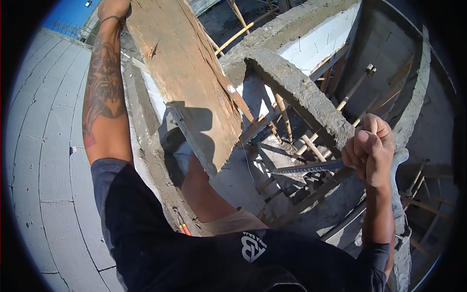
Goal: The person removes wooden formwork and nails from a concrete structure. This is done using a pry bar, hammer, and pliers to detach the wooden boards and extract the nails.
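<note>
My left hand [114,9] grips the upper left edge of a rough plywood board [180,63] at the top of the view; its fingers are partly cut off. The board slants down toward my body, its lower end splintered, with a shadow across it. On the right, my right hand [372,148] is closed in a fist around the end of a ribbed steel bar [306,168]. The bar points left, across the open gap below the board. The part of the bar inside the fist is hidden.
Rough concrete beams [301,92] curve around a deep opening with bamboo poles [283,117] inside. A grey block wall [53,146] rises at left. Pliers with red and yellow handles [184,228] lie on the ledge by my leg [206,194].
</note>
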The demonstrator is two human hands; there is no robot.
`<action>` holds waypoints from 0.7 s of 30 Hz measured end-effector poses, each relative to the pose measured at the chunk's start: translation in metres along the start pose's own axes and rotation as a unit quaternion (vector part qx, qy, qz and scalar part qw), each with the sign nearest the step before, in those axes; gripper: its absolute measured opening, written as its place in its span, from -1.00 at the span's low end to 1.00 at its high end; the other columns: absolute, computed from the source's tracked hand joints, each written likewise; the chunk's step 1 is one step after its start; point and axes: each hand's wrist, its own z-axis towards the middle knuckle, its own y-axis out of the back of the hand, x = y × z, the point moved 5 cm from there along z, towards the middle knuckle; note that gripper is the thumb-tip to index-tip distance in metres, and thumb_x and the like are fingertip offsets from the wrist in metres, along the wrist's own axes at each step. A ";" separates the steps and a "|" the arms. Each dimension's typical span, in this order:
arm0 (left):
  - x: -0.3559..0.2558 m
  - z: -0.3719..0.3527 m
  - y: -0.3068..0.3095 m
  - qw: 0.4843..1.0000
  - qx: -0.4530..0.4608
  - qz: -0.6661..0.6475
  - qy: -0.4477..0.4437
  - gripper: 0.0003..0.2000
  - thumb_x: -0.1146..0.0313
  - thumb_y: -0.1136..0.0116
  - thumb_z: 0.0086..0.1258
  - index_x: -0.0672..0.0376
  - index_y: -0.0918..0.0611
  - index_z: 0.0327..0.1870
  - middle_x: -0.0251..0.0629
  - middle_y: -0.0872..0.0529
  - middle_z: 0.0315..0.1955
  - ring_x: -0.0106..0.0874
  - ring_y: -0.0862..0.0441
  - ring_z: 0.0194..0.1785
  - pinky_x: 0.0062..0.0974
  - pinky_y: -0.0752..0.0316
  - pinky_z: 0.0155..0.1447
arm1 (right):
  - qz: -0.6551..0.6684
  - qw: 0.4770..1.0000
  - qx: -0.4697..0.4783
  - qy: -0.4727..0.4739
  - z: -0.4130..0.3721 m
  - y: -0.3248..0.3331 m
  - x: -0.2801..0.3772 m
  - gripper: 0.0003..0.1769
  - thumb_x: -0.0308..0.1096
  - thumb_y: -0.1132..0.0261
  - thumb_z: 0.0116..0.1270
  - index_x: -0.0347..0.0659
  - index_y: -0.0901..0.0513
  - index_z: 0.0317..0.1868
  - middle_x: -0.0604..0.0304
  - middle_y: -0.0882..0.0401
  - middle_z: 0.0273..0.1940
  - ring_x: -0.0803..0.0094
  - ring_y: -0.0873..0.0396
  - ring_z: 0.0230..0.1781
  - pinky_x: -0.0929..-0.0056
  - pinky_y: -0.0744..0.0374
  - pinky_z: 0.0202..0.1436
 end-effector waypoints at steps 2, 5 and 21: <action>-0.004 -0.003 -0.005 1.000 0.000 0.011 0.000 -0.50 -0.04 -0.21 0.01 0.36 -0.63 -0.40 -0.15 -0.61 -0.42 -0.40 -0.50 -0.36 -0.50 -0.36 -0.19 | 0.164 0.981 0.074 -0.067 -0.017 -0.018 -0.032 -0.57 -0.43 -0.18 0.21 -0.06 -0.07 -0.65 0.36 -0.07 -0.82 0.65 -0.03 -0.89 0.59 -0.09 -0.82; -0.012 -0.002 -0.004 1.000 -0.001 0.020 -0.001 -0.50 -0.05 -0.20 0.01 0.35 -0.63 -0.38 -0.13 -0.60 -0.40 -0.39 -0.50 -0.34 -0.49 -0.36 -0.17 | 0.225 0.959 0.127 -0.117 -0.014 -0.041 -0.086 -0.57 -0.54 -0.14 0.20 -0.09 -0.07 -0.65 0.35 -0.07 -0.79 0.64 -0.06 -0.85 0.57 -0.13 -0.79; -0.023 -0.007 -0.009 0.998 -0.014 0.054 0.000 -0.47 -0.09 -0.14 0.04 0.32 -0.63 -0.29 -0.05 -0.59 -0.28 -0.31 -0.51 -0.21 -0.43 -0.35 -0.07 | 0.136 0.966 0.188 -0.115 -0.013 -0.079 -0.091 -0.54 -0.59 -0.17 0.12 -0.06 -0.04 -0.66 0.42 -0.11 -0.76 0.73 -0.14 -0.77 0.66 -0.11 -0.72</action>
